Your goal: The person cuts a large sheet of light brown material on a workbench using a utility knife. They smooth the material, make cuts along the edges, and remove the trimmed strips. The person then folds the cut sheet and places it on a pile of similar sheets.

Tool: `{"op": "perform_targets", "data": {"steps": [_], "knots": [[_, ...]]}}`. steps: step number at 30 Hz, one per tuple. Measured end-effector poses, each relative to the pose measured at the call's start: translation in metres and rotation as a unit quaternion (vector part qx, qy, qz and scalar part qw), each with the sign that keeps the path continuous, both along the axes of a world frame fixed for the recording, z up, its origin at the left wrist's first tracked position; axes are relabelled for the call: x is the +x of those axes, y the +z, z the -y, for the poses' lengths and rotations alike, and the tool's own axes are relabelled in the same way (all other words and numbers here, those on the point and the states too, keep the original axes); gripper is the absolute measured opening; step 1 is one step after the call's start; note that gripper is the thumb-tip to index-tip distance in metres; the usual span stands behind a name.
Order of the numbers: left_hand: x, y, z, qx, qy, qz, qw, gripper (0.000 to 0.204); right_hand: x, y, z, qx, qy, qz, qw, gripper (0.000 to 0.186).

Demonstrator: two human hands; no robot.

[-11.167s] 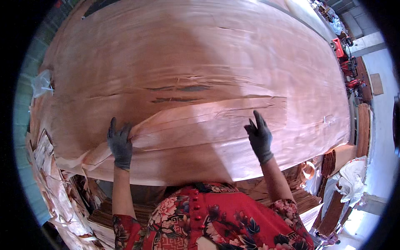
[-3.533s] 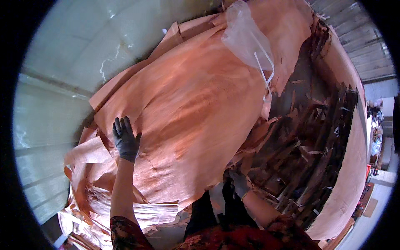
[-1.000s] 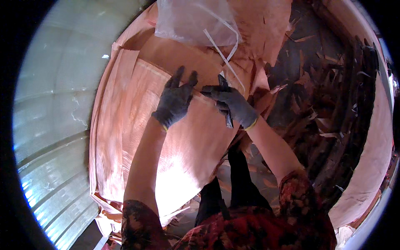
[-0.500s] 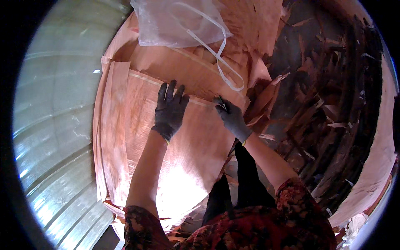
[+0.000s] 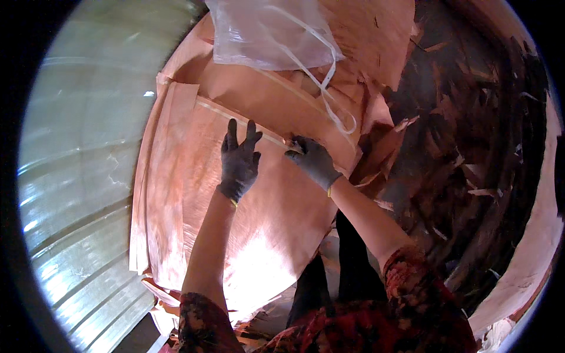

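Observation:
Reddish-brown wood veneer sheets (image 5: 253, 182) lie in a broad stack before me, with a pale tape strip (image 5: 220, 110) along the far edge of the top sheet. Over that sheet, just short of the strip, is my left hand (image 5: 239, 165) in a dark grey glove, its fingers apart and nothing held. My right hand (image 5: 315, 162), gloved alike, is closed at the right end of the strip. Its thumb and fingers pinch something small that I cannot make out, with a reddish-brown bit showing at the fingertips.
A translucent plastic bag (image 5: 271, 38) and a loose white strap (image 5: 321, 85) lie on the far veneer. Ribbed metal sheeting (image 5: 82, 176) rises at the left. Torn veneer scraps (image 5: 453, 170) litter the dark floor at the right, beside a long pale veneer sheet (image 5: 529, 235).
My right hand has moved left along the sheet's far edge. My left hand has drawn back slightly and its fingers have shifted. The whole view has swung a little.

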State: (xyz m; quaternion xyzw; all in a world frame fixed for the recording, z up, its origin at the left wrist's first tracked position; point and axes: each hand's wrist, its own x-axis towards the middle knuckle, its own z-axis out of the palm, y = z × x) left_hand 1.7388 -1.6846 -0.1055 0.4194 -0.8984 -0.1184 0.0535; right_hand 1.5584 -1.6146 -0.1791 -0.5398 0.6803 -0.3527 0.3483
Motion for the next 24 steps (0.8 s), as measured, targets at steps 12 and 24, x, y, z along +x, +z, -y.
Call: {"op": "perform_targets", "data": {"steps": [12, 24], "knots": [[-0.013, 0.013, 0.049, 0.271, -0.092, -0.070, 0.956, 0.077, -0.005, 0.051, 0.005, 0.136, 0.080, 0.246, 0.956, 0.033], [-0.021, -0.009, 0.029, 0.213, 0.099, -0.140, 0.962, 0.080, 0.027, 0.064, -0.004, -0.112, -0.033, -0.022, 0.993, 0.025]]}}
